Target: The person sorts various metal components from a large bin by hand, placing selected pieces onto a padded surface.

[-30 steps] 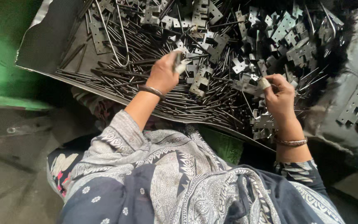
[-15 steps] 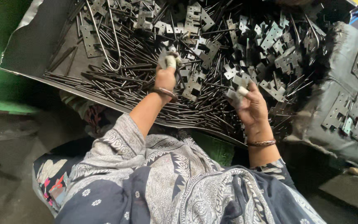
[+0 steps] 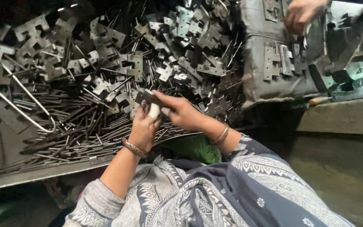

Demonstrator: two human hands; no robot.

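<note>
Hinge plate [image 3: 148, 98] lies level, left-right.

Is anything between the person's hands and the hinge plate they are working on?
Nothing visible. The left hand and right hand already meet at the hinge plate, gripping it together above the pile of metal pins. Another person's hand stays far off, top right.

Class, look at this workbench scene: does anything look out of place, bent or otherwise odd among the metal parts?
One thing stands out: a long bent wire loop lies curved across the straight pins at the left. Both hands, left and right, meet at a flat hinge plate.
</note>
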